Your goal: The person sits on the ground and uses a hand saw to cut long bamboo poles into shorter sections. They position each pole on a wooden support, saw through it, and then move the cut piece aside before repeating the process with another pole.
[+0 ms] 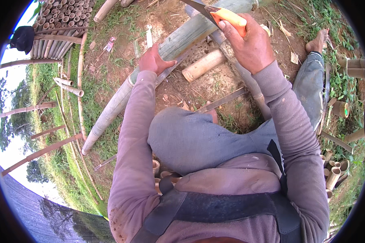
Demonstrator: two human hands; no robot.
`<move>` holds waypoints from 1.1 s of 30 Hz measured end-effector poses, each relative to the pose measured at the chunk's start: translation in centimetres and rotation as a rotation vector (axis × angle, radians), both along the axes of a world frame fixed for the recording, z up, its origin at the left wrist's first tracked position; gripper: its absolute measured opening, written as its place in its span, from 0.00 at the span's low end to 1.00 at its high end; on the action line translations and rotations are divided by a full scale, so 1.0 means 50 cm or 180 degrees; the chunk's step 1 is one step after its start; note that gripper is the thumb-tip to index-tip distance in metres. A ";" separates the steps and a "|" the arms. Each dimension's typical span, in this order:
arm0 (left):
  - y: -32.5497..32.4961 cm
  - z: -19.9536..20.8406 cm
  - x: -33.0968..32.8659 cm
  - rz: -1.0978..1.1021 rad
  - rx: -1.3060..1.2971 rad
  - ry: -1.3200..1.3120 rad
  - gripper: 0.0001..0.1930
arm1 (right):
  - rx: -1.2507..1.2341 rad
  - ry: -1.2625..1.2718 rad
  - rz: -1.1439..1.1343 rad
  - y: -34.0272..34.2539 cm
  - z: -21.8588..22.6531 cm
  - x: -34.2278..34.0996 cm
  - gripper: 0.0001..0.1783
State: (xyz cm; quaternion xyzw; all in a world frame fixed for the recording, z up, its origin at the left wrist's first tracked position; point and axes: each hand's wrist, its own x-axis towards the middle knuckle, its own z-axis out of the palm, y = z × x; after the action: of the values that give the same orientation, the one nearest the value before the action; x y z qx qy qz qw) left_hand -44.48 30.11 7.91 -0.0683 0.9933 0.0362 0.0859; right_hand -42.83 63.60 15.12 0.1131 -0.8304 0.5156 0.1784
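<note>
Left of the left hand (pixel 153 60), grass and bare soil widen out to a slim bamboo rail (pixel 82 77); a stack of bamboo poles (pixel 63 16) stands well beyond, up-left. Below and right of that hand, room tightens: a bent knee (pixel 182 135) in blue-grey trousers bounds the near edge, and a short bamboo section (pixel 205 65) lies on the soil in the gap between the 2 hands. Right of the right hand (pixel 251 44), a soil patch reaches to the outstretched leg (pixel 310 83) and bare foot (pixel 317 40). Green-grey bamboo pole (pixel 186 40) lies under the left hand; long axis diagonal, 1 end well down-left of that hand, the other stretch rising up-right behind the right hand. Crossing bamboo support (pixel 251 83) passes beneath it, just left of the right wrist. Left hand clasps the pole, thumb splayed to its lower side, fingertips hidden. Right hand is closed round the orange handle of a handsaw (pixel 229 19); blade points up-left from the knuckles, over the pole's upper edge, tip cut off by the view. Blade contact with pole: cannot tell.
</note>
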 end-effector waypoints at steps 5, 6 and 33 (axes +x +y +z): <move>-0.037 -0.013 -0.010 -0.0064 0.0288 -0.0144 0.60 | -0.0135 -0.0401 -0.0045 0.080 -0.001 0.194 0.15; -0.051 -0.027 -0.003 -0.0105 0.0242 0.0005 0.60 | -0.0011 -0.0412 -0.0003 0.114 0.006 0.255 0.14; -0.013 -0.002 -0.029 -0.0062 0.0141 -0.0058 0.56 | -0.0054 0.0005 -0.0061 -0.007 -0.076 -0.017 0.16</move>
State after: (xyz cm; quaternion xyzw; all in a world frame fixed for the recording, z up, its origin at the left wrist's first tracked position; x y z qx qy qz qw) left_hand -45.91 29.47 7.80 -0.0570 0.9920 0.0567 0.0968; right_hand -43.70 63.25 11.32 0.1040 -0.8269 0.5209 0.1849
